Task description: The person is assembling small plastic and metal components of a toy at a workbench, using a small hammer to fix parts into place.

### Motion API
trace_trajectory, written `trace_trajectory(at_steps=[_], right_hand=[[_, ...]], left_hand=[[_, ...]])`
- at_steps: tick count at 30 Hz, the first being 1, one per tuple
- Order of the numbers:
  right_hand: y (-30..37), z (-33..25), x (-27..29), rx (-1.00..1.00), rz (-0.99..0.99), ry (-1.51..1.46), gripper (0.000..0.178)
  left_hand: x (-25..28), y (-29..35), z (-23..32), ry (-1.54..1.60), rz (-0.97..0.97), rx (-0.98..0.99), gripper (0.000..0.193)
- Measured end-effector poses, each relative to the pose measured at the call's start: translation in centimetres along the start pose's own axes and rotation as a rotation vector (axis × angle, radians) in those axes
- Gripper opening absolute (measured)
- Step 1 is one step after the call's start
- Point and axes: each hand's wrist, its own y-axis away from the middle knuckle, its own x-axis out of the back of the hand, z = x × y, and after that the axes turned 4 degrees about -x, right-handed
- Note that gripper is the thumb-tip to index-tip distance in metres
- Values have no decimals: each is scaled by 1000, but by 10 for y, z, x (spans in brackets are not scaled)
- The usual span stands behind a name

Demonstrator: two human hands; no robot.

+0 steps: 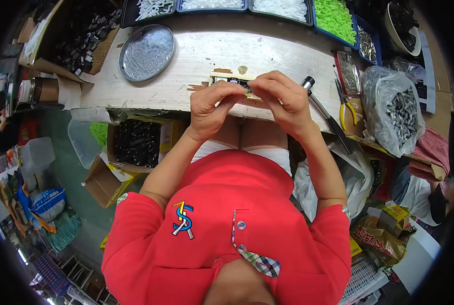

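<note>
My left hand (pixel 211 108) and my right hand (pixel 285 96) meet over the front edge of the worktable, thumbs and forefingers pinched nearly tip to tip. A tiny piece seems to sit between the fingertips, too small and too covered to name. Just behind them lies a small cream-coloured block or holder (pixel 224 75) with dark parts in it, partly hidden by the fingers. To the right of my right hand a hammer (pixel 330 118) with a black handle rests across the table edge. Beyond it are pliers (pixel 347 109) with yellow handles.
A round metal dish (pixel 146 53) with a grey film stands back left. Trays of white pieces (pixel 280 9) and green pieces (pixel 334 21) line the back. A plastic bag of grey metal parts (pixel 401 114) sits right. Below the table, left, is a box of black parts (pixel 137 144).
</note>
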Motion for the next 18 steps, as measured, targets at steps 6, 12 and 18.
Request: trace_trajectory(at_steps=[6,12,18], right_hand=[[6,-4,-3,20,47,163,16],[1,9,-2,119,82,382,12],[-4,23,-9,87,-75,573,7]], left_hand=[[-11,2,2,-175,110,-34,23],[-1,-9,-3,-472,55,-58,20],[3,-7,-14,-629,-12,-11,12]])
